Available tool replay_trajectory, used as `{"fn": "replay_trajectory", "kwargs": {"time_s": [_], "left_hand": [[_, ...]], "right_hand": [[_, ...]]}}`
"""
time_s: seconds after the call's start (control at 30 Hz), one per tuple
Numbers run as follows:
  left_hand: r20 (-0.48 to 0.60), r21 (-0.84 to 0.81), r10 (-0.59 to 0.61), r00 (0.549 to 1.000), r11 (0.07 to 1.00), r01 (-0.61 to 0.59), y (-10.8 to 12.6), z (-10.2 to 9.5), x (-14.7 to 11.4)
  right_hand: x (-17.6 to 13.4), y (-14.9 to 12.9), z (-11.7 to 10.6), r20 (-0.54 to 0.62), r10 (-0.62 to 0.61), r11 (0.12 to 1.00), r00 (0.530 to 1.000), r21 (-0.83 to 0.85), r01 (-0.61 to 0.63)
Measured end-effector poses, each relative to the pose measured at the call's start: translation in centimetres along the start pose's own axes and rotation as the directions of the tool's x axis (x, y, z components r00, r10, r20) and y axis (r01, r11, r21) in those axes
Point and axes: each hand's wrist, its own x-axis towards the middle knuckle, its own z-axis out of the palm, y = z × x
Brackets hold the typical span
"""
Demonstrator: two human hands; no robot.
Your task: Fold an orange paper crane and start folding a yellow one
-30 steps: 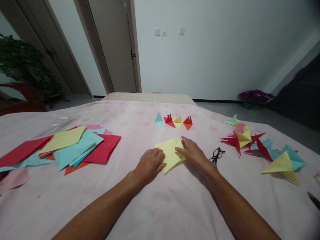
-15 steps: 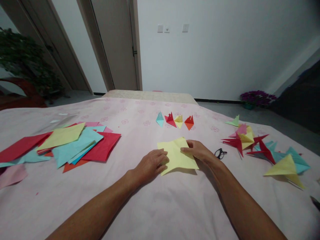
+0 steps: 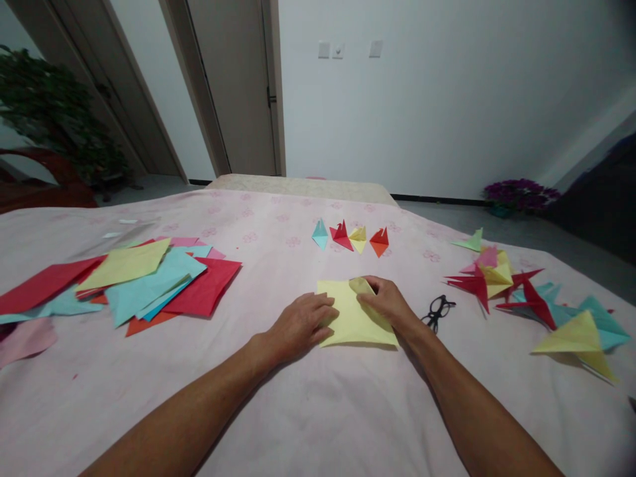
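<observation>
A square sheet of yellow paper (image 3: 350, 324) lies on the cloth in front of me. My left hand (image 3: 302, 324) rests flat along its left edge, fingers stretched out onto the sheet. At the far right corner, my right hand (image 3: 390, 301) pinches the paper between thumb and fingers. That corner is lifted and bent over toward me, and the right edge is partly hidden by the hand. Beyond the sheet stands a row of small folded paper cranes: a light blue one (image 3: 320, 234), a red one (image 3: 341, 236), a yellow one (image 3: 358, 239) and an orange-red one (image 3: 379, 242).
A loose pile of coloured paper sheets (image 3: 149, 285) lies to the left. Several larger folded paper pieces (image 3: 529, 301) are grouped at right. A small black object with two loops (image 3: 438, 309), perhaps scissors or glasses, lies beside my right wrist. Pink flowered cloth (image 3: 278, 417) covers the table.
My right hand has shifted toward the sheet's far edge and bent the corner over. The sheet lies flatter. More of the black looped object shows beside my wrist.
</observation>
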Motion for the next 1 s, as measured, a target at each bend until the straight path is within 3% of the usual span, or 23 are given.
{"fn": "replay_trajectory", "kwargs": {"time_s": [0.23,0.4,0.63,1.0], "left_hand": [[0.013,0.101,-0.114,0.993,0.988,0.112,0.5,-0.3,0.1],[0.007,0.167,-0.176,0.984,0.971,0.172,0.7,-0.5,0.4],[-0.004,0.226,-0.257,0.966,0.941,0.252,0.5,-0.4,0.6],[-0.035,0.249,-0.287,0.957,0.925,0.286,-0.3,-0.2,1.0]], "right_hand": [[-0.2,0.3,0.2,-0.03,0.003,0.994,1.0,-0.108,-0.006],[-0.6,0.8,0.4,-0.069,-0.164,0.98,0.984,-0.125,0.155],[-1.0,1.4,0.6,-0.037,-0.356,0.931,0.934,-0.102,0.351],[-2.2,0.2,0.4,0.024,-0.52,0.819,0.854,-0.269,0.506]]}}
